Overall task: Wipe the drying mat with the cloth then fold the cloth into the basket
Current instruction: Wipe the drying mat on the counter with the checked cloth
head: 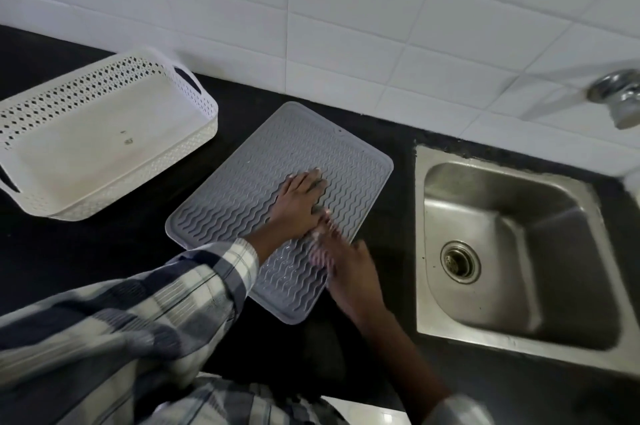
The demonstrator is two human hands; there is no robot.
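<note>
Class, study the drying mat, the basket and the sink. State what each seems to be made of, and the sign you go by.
Drying mat: probably silicone or soft rubber; matte grey, moulded wavy ridges, rounded raised rim.
Basket: moulded plastic, off-white, slightly glossy; patterned cut-out walls.
Sink: stainless steel, brushed; dull silver sheen with soft reflections.

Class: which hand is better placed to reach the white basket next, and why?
Probably the left. The left hand lies flat on the drying mat, nearer the basket; the right hand, blurred, is at the mat's edge beside the sink.
</note>
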